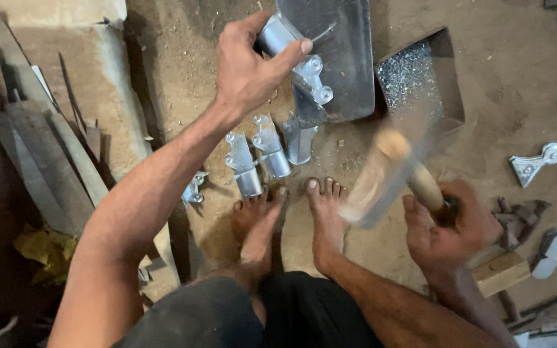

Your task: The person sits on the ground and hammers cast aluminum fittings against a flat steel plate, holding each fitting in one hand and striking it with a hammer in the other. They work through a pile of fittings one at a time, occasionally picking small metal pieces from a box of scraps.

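Left hand (249, 64) is clenched around a shiny metal socket piece (294, 55), thumb pressed on its riveted bracket end, holding it against a flat grey metal blade (346, 58) that lies on the dirt floor (517, 84) just right of that hand. Right hand (446, 229) is closed tight on the wooden handle of a hammer (388, 174); the hammer is motion-blurred, its head up and left of the fist, between the two hands. Below the left hand, near the bare feet (291, 219), stand three more metal socket pieces (269, 154) close together; a smaller one lies left of them beside the forearm. An open box of small metal bits (414, 77) sits above the right hand, touching the blade's edge. A loose bracket (536, 162) lies up and right of the right hand; a wood block (501, 270) and dark scraps sit just right of it. Planks (40, 148) lie well left of the left arm.
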